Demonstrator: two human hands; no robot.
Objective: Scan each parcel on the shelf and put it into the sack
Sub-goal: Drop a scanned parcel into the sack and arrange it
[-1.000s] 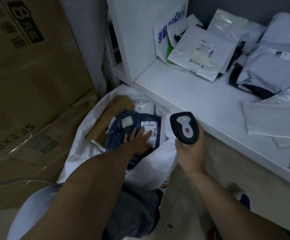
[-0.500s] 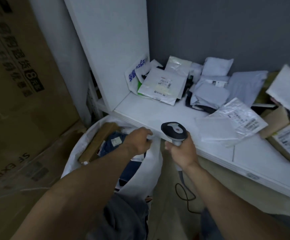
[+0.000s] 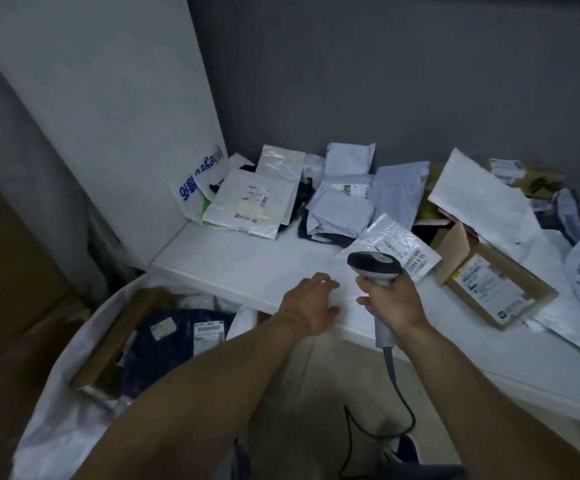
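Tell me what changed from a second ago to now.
The left hand lifted off the dark blue parcel in the sack and rose to the shelf edge, open and empty. The right hand carried the barcode scanner up over the shelf, gripping it throughout. The dark blue parcel stays in the sack; the other parcels on the shelf lie as before.

Parcels (image 3: pixel 342 211) heaped on white shelf (image 3: pixel 247 259), white sack (image 3: pixel 56 410) open beside

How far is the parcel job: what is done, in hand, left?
Done: a dark parcel and a brown box lie in the sack. In hand: the right hand grips the scanner; the left hand, empty, is open over the shelf. Left: many more wait there, like a white mailer and a cardboard box.
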